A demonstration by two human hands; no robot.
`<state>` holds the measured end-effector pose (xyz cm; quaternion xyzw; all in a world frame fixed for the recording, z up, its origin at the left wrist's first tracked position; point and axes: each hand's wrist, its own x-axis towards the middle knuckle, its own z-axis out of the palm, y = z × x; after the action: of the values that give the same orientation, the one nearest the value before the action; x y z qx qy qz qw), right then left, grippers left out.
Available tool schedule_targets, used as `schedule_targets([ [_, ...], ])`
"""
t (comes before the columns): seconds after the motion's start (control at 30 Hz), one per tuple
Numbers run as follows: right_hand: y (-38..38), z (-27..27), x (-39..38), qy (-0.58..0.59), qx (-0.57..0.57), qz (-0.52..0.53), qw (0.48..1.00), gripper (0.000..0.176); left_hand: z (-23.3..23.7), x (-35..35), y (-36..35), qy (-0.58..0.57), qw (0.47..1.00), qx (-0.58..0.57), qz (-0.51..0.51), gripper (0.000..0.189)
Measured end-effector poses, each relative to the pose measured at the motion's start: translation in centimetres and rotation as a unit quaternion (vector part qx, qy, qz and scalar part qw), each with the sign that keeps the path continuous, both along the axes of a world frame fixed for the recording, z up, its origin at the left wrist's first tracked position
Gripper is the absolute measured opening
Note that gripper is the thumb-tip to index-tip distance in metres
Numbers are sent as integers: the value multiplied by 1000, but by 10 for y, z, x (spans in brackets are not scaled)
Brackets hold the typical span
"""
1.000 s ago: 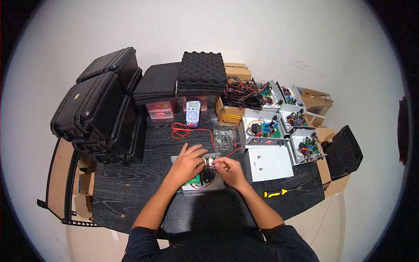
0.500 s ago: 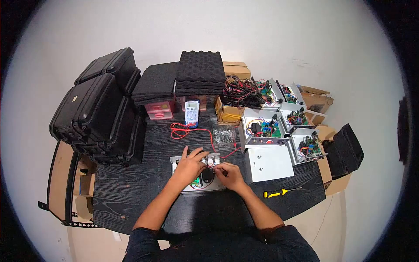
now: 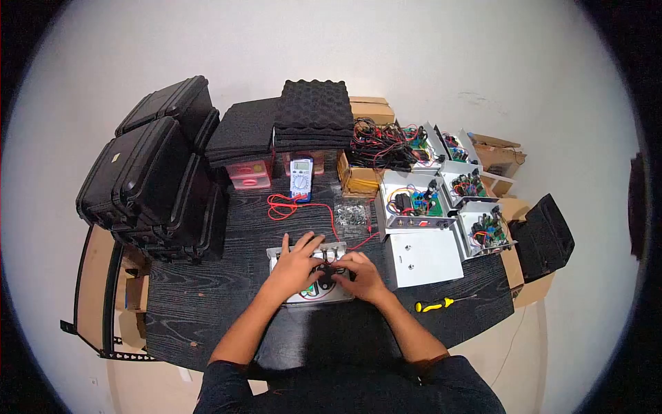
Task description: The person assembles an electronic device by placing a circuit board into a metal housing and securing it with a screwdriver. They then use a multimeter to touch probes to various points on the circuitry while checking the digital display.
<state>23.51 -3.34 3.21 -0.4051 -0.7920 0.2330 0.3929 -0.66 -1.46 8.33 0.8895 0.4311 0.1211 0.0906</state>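
Observation:
A white metal enclosure [image 3: 331,298] with a green board, wires and a black round-ended part [image 3: 327,277] lies on the dark table below my hands. My left hand [image 3: 296,268] rests over its left half, fingers spread toward the back panel, thumb beside the black part. From the right, my right hand [image 3: 361,276] reaches in with fingers bent and thumb apart from the index finger, near thin red wires and the black part. What its fingertips touch is too small to make out. Behind the enclosure lie a multimeter [image 3: 301,178] and its red lead [image 3: 281,205].
Open white enclosures with electronics [image 3: 414,200] stand at the right, beside a white lid [image 3: 426,258] and a yellow screwdriver [image 3: 433,305]. Black cases [image 3: 148,172] are stacked at the left. Foam sheets [image 3: 314,103] and a cable box [image 3: 360,181] sit at the back.
My right thumb has moved down and left, from the enclosure's wires to the black part, and its fingers have opened somewhat. My left hand has barely shifted. The view has moved slightly.

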Motion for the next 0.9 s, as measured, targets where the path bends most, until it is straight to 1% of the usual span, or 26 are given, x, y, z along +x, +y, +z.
schedule_targets([
  [0.07,1,-1,2,-27,-28,5,999,40,2,-5,-5,-4,1000,-19,5,48],
  [0.17,3,2,3,-44,-10,18,999,48,10,-6,-14,2,998,-56,11,80],
  [0.2,3,1,3,-43,-10,17,999,48,12,-7,-15,5,997,-70,13,92],
  [0.3,3,-7,4,-37,-17,12,999,47,13,-8,-18,28,998,-62,-4,108],
  [0.37,4,-12,4,-28,-31,4,999,45,10,-5,-16,32,997,-67,0,108],
  [0.47,7,-27,4,13,11,-41,999,42,18,-1,-17,43,997,-62,-1,105],
  [0.5,6,-21,3,58,2,-70,996,41,23,-1,-16,48,997,-57,-3,103],
  [0.57,1,-9,0,147,-17,-125,981,38,29,-7,-15,-12,998,-56,-9,102],
  [0.6,4,-13,3,152,18,-145,978,52,32,-10,-13,-41,998,-55,-13,101],
  [0.7,-2,-21,-2,339,25,-82,937,76,47,-16,-9,-175,984,-28,-29,102],
  [0.73,-3,-29,-1,307,-2,-42,951,96,39,-18,-6,-199,979,11,-35,105],
  [0.77,-3,-32,-4,271,10,-9,962,99,28,-17,-4,-265,963,24,-40,106],
  [0.83,-11,-10,-21,204,28,47,978,104,1,-12,-2,-395,916,46,-50,108],
  [0.87,-16,1,-27,174,35,72,982,107,-16,-9,3,-438,893,61,-79,110],
  [0.9,-15,17,-32,152,37,91,984,109,-29,-7,3,-476,873,57,-87,110],
])
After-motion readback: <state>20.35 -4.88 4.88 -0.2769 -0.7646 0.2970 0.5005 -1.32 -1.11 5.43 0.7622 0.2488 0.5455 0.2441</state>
